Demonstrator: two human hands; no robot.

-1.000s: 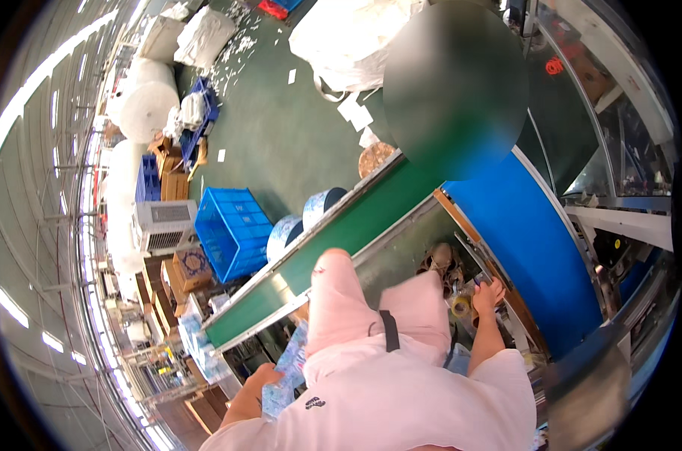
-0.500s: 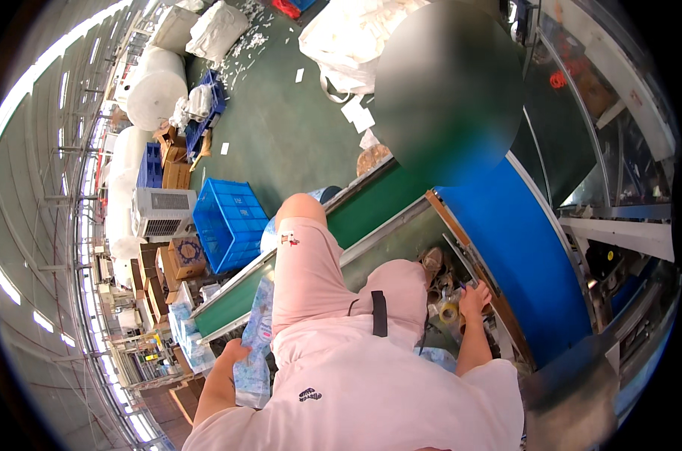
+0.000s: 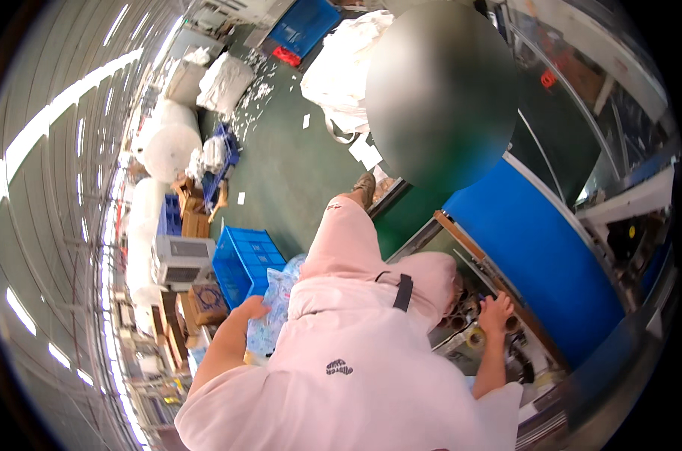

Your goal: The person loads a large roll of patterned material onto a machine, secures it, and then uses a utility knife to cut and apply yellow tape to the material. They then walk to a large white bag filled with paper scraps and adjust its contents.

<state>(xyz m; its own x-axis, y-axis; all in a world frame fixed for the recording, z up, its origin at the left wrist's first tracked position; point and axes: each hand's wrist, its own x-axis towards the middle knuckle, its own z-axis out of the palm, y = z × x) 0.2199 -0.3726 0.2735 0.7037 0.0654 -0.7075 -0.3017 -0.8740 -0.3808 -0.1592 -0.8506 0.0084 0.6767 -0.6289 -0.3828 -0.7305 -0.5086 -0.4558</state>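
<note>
My left hand (image 3: 254, 307) is closed on the edge of a light-blue printed plastic pack (image 3: 275, 310), held at my left side beside my thigh. A blue plastic crate (image 3: 244, 263) stands just beyond the pack. My right hand (image 3: 496, 311) rests at the wood-edged frame (image 3: 482, 264) of the blue belt, fingers apart, with nothing visible in it. Below that hand, a roll of tape (image 3: 475, 337) and other small items lie in the space under the frame. My raised leg reaches across the green belt, its shoe (image 3: 365, 189) near the belt's far edge.
The wide blue belt (image 3: 532, 248) runs along my right. A large white sack (image 3: 348, 71) and loose paper sheets lie on the green floor ahead. To the left are cardboard boxes (image 3: 208, 302), a grey-white cooler (image 3: 183, 259) and big white rolls (image 3: 172, 150). A blurred disc covers the upper middle.
My leg has swung forward over the green belt, and the shoe has come into sight. The left hand has moved up and forward with the pack. My right hand stays by the frame.
</note>
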